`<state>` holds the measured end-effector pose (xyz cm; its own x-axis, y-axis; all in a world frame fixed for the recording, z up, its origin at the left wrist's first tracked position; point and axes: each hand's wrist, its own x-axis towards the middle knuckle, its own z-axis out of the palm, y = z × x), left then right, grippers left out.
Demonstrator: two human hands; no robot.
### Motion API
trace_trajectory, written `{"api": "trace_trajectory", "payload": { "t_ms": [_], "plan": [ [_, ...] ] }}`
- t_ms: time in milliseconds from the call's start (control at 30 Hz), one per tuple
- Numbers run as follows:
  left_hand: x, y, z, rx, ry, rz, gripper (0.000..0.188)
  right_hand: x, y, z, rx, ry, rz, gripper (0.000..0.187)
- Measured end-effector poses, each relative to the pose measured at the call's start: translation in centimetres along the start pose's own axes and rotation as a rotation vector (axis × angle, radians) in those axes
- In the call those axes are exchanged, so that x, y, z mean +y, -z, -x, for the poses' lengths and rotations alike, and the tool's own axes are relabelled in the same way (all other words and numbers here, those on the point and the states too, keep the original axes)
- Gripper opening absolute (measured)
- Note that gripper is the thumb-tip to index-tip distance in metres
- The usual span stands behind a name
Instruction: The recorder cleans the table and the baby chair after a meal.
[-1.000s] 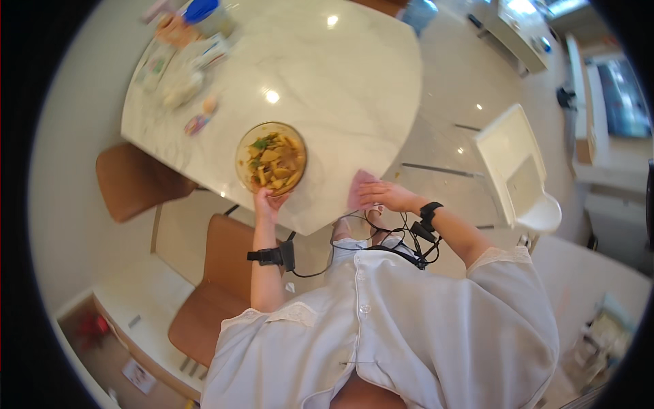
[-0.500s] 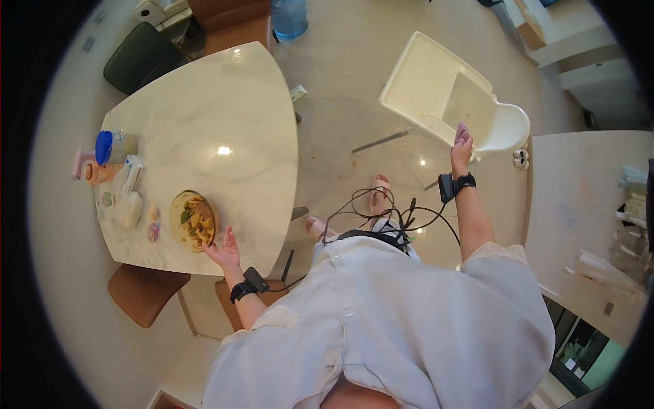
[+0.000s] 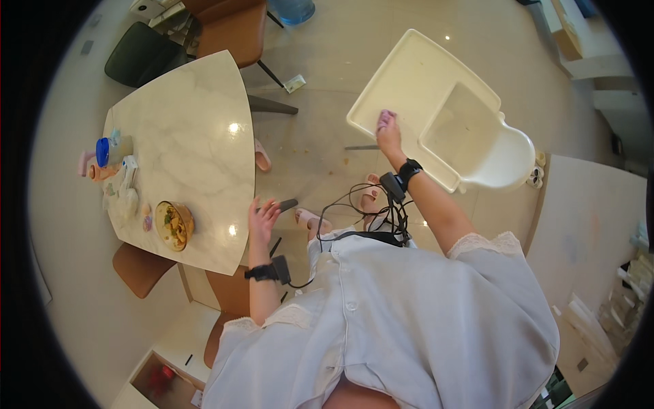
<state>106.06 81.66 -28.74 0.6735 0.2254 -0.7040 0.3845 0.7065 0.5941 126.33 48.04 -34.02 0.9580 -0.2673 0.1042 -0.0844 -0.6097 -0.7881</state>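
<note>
My left hand (image 3: 263, 217) is raised beside the right edge of the marble-look table (image 3: 191, 123), its fingers apart and nothing in them. On that table, to the left of the hand, stands an amber glass bowl (image 3: 189, 230) of cut-up food with green bits. My right hand (image 3: 389, 135) is over the near left part of the cream high chair tray (image 3: 415, 68). Its fingers are curled in; whether they hold anything is hidden. Whether this hand touches the tray cannot be made out. Both wrists wear a black strap with a small box.
A blue-lidded container (image 3: 103, 151), packets and a plastic bag crowd the table's left side. Brown chairs (image 3: 235, 31) surround it. Black cables (image 3: 340, 211) hang before my waist. Crumbs and a pink slipper (image 3: 262, 156) lie on the floor. A white counter (image 3: 586, 211) stands right.
My left hand has left the side of the bowl and moved right, to the table's edge. My right hand has moved left over the tray, and its fingers have curled in. The view has shifted.
</note>
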Motion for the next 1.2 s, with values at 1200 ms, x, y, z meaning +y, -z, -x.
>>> {"api": "trace_trajectory", "payload": {
  "t_ms": [1200],
  "plan": [
    [-10.9,-18.4,-9.7,-0.268,0.105,-0.614,0.048,0.6,-0.4,-16.4,-0.452,0.459,0.522,0.024]
  ]
}}
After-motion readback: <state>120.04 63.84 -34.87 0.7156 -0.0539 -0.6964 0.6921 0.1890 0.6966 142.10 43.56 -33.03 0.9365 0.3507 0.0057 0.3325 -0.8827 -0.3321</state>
